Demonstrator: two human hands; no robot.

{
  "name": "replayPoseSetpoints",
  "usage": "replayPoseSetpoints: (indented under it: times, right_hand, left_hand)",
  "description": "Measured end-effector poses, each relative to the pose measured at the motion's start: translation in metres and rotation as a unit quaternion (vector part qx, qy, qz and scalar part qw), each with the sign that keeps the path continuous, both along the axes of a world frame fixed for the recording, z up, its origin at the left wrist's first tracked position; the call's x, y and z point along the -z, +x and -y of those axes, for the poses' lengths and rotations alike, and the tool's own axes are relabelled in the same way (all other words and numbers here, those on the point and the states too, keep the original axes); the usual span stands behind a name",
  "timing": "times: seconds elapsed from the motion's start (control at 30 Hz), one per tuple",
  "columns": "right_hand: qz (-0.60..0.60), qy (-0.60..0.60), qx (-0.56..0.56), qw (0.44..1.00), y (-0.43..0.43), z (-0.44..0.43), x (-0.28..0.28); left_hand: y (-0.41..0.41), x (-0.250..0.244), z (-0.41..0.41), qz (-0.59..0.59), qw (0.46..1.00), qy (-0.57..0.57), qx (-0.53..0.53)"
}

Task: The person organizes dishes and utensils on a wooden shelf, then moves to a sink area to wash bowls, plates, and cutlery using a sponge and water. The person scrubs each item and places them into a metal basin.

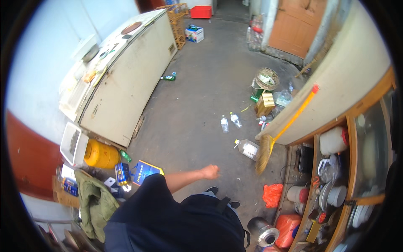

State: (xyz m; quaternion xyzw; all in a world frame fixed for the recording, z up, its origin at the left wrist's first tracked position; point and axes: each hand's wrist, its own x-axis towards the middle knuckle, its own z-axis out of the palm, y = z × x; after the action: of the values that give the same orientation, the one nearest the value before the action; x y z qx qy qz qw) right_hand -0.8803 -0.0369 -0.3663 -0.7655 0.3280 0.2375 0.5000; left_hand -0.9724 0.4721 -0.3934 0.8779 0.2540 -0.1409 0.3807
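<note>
My left hand [211, 172] hangs over the grey concrete floor with its fingers curled, and I see nothing in it; whether it is fully closed is unclear. My right hand is out of view. Ahead of the left hand, a large clear plastic jug with a yellow cap [248, 149] lies against the bristles of a broom [265, 154], whose yellow handle leans on the wall. Beyond it lie two clear plastic bottles, one [224, 124] left of the other [235, 120]. A red plastic bag [272, 196] is on the floor at the right.
A long white cabinet [126, 78] lines the left, with a yellow gas cylinder [102, 154] near its close end. Green bottles [170, 77] lie beside it. At right are a bucket [266, 80], a cardboard box [264, 104] and wooden shelves [351, 157] holding containers.
</note>
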Motion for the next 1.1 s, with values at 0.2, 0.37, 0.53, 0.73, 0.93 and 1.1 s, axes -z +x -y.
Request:
replayPoseSetpoints:
  times: [0.2,0.37,0.53,0.73,0.93,1.1]
  right_hand:
    - [0.059,0.024,0.006,0.998,0.051,-0.018,-0.044]
    - [0.162,0.054,0.143,0.975,0.075,0.047,-0.105]
    - [0.28,0.028,0.179,0.943,0.145,0.067,-0.171]
    - [0.473,-0.142,0.109,0.863,0.227,0.039,-0.277]
    - [0.439,-0.291,0.025,0.85,0.393,0.076,-0.352]
    - [0.36,-0.413,0.011,0.836,0.477,0.047,-0.39]
  left_hand:
    - [-0.001,-0.04,0.02,0.011,0.998,-0.061,-0.011]
    - [-0.021,-0.014,-0.014,-0.086,0.993,-0.06,-0.05]
    - [-0.055,0.014,-0.029,-0.055,0.94,-0.205,-0.266]
    - [-0.019,0.003,-0.059,-0.035,0.944,-0.204,-0.258]
    - [0.034,-0.011,-0.063,-0.026,0.958,-0.183,-0.219]
    - [0.0,-0.024,-0.074,-0.047,0.98,-0.052,-0.184]
